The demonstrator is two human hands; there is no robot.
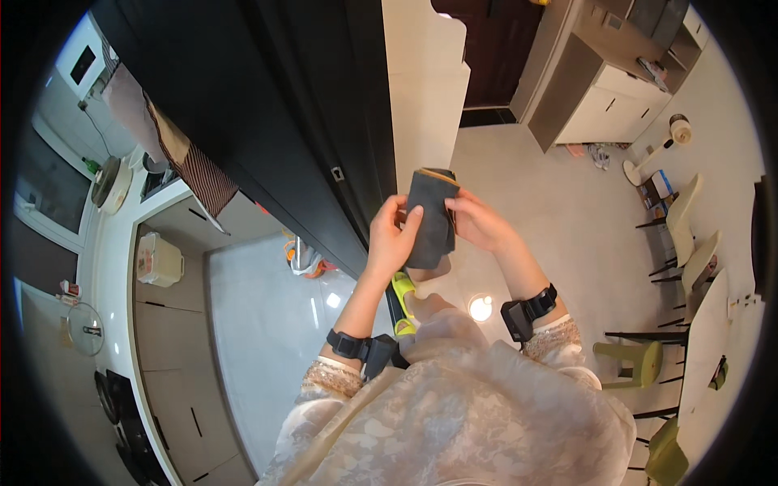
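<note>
A person standing on a pale tiled floor holds a dark grey cloth upright at chest height, between both hands. The left hand has its fingers clasped on the cloth's left edge, thumb laid across the front; the right hand pinches the right edge near the top, where a thin orange trim shows. Each wrist carries a black strapped band. Below the hands, a yellow-green and black handle rises from between the forearms, its lower end hidden by the person's pale patterned blouse. Just to the left of the cloth stands a tall black cabinet, close beside the left hand, with a cream panel behind the cloth. A striped towel hangs at the cabinet's far side above a white worktop. Well apart on the right are pale chairs, green stools and a white sideboard.
</note>
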